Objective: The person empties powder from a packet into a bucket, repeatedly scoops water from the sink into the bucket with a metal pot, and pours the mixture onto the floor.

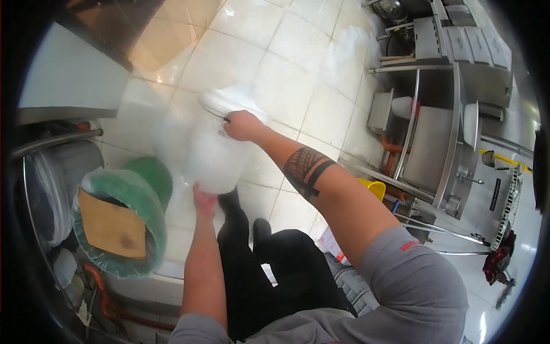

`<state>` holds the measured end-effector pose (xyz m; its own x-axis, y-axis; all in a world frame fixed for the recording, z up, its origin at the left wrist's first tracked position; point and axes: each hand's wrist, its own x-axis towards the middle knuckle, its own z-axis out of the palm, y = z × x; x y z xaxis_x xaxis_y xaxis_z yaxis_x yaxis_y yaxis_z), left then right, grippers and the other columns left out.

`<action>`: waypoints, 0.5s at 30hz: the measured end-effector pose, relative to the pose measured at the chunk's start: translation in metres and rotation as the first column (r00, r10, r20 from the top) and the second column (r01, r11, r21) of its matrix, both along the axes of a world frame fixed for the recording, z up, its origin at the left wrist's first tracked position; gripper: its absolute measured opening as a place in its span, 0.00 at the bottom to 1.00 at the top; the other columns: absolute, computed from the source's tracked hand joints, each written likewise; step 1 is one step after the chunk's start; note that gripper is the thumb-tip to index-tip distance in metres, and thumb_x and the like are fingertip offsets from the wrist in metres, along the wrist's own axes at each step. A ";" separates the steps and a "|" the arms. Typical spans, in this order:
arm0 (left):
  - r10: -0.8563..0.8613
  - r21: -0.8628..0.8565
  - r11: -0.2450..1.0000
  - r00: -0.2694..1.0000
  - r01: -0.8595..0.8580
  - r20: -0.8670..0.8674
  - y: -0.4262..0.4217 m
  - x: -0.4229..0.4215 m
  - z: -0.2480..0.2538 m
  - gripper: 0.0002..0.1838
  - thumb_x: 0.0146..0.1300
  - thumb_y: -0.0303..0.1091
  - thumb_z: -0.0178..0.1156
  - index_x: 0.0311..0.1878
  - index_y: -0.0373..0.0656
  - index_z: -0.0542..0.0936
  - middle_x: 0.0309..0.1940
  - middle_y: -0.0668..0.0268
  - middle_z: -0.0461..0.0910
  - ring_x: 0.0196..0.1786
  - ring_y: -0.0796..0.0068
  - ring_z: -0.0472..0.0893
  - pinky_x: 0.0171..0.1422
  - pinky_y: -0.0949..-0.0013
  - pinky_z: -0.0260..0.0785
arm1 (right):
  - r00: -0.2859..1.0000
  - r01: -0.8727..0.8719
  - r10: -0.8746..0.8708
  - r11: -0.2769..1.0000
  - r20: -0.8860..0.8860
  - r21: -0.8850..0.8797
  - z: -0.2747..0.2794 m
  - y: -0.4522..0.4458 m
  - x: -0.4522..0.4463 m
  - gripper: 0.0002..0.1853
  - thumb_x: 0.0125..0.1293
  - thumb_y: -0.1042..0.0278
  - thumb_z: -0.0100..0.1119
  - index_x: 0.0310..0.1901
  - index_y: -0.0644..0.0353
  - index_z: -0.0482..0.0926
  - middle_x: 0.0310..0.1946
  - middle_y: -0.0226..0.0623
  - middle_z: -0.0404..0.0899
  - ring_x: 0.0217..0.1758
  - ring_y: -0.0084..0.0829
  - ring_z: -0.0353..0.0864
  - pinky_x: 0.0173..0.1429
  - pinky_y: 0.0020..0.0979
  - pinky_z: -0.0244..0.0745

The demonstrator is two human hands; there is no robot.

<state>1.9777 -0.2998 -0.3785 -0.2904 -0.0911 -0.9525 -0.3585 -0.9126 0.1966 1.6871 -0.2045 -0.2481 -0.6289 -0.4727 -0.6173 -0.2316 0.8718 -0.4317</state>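
Observation:
A white plastic bucket [220,157] is held off the floor in front of my legs, tilted with its top away from me. My right hand [243,125] is closed round its thin wire handle near the upper rim. Low on the bucket, my left hand [205,202] holds the base, its fingers partly hidden. Whitish liquid or foam shows around the rim, but blur hides its exact form. My feet in black shoes stand just under and beside the bucket.
Wet, shiny tiles [298,80] cover the floor. To the left stands a green bin [157,178] with a lined bag and cardboard [112,225]. Steel sinks and counters [429,149] run along the right, with a yellow bucket [372,187] and a grey crate [352,286] nearby.

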 end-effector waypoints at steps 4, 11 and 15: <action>0.045 -0.058 0.997 0.999 -0.045 -0.007 0.000 -0.023 -0.001 0.32 0.56 0.60 0.60 0.44 0.41 0.62 0.40 0.59 0.64 0.45 0.61 0.68 0.60 0.55 0.68 | 0.999 -0.028 0.028 1.000 -0.024 0.010 -0.009 -0.012 -0.021 0.18 0.59 0.59 0.50 0.39 0.66 0.81 0.41 0.53 0.81 0.48 0.49 0.79 0.55 0.42 0.73; 0.066 -0.200 0.977 0.997 -0.071 -0.032 -0.011 -0.075 -0.011 0.23 0.60 0.55 0.58 0.39 0.43 0.66 0.31 0.64 0.65 0.38 0.64 0.70 0.48 0.61 0.71 | 0.994 -0.033 0.024 0.996 -0.102 -0.086 -0.028 -0.028 -0.078 0.17 0.59 0.59 0.49 0.40 0.62 0.81 0.42 0.51 0.80 0.48 0.50 0.78 0.55 0.44 0.72; 0.099 -0.243 0.965 0.995 -0.094 0.009 -0.002 -0.159 0.029 0.18 0.65 0.50 0.54 0.34 0.44 0.68 0.29 0.66 0.68 0.35 0.69 0.72 0.40 0.66 0.72 | 0.991 -0.028 0.013 0.993 -0.131 -0.115 -0.054 -0.023 -0.129 0.17 0.59 0.61 0.47 0.41 0.63 0.81 0.42 0.52 0.80 0.49 0.51 0.77 0.56 0.43 0.72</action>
